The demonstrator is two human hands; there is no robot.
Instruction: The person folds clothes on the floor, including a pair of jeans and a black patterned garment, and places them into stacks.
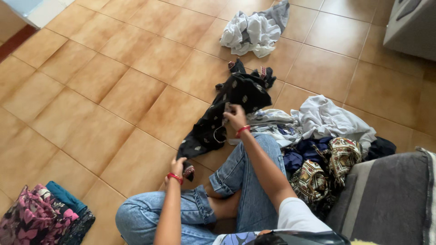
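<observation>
A black garment with pale motifs (227,106) lies stretched across the tiled floor in front of my crossed legs in blue jeans. My left hand (178,166) grips its near end by my knee. My right hand (235,116) pinches the cloth farther up, near the garment's middle. Both wrists wear red bands. The far end of the garment is bunched up on the tiles.
A white and grey clothes heap (254,29) lies at the back. A mixed pile of white, blue and patterned clothes (318,145) sits to my right, beside a grey cushion (386,199). Folded floral and teal cloths (43,218) are stacked at bottom left.
</observation>
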